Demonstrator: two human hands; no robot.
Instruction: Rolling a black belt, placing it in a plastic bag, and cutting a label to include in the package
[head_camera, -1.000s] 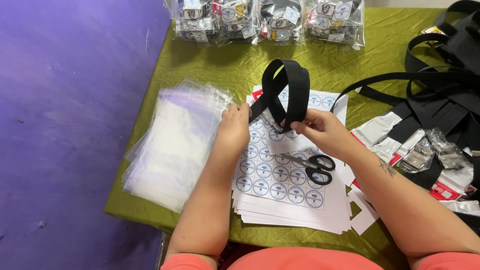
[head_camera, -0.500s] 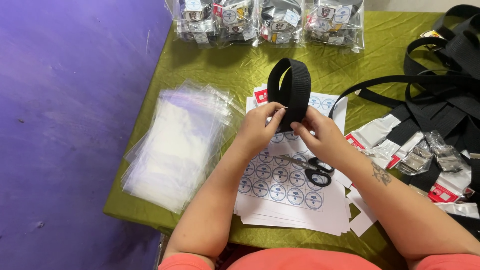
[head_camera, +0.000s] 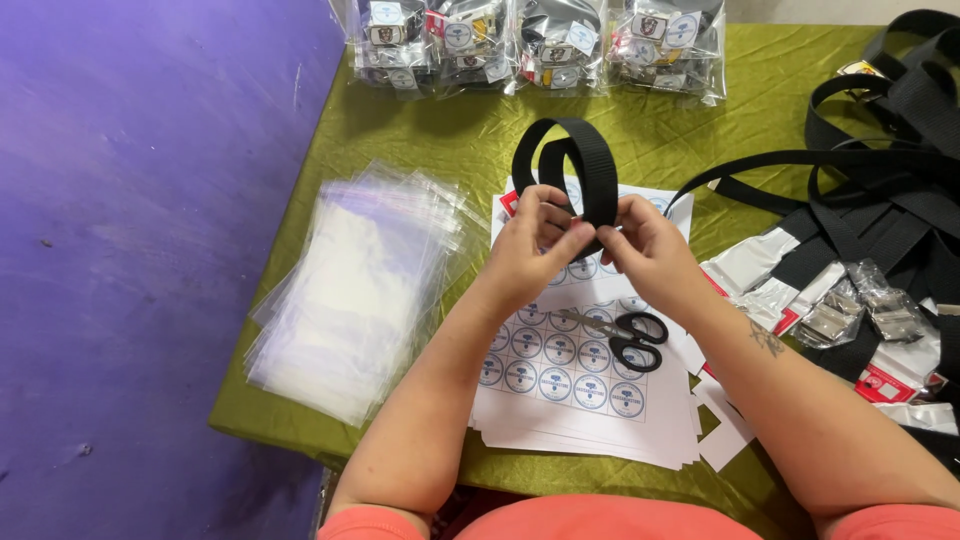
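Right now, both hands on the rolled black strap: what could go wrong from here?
1. The rolled strap is pinched only at its bottom by the left hand and right hand; a slip could let it spring open.
2. The scissors lie just below the hands; a dropped wrist might hit them.

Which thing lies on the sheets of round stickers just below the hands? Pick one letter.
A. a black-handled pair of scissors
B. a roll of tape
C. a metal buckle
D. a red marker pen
A: the black-handled scissors lie flat on the sticker sheets, under the left hand and right hand, which together grip a coiled black strap.
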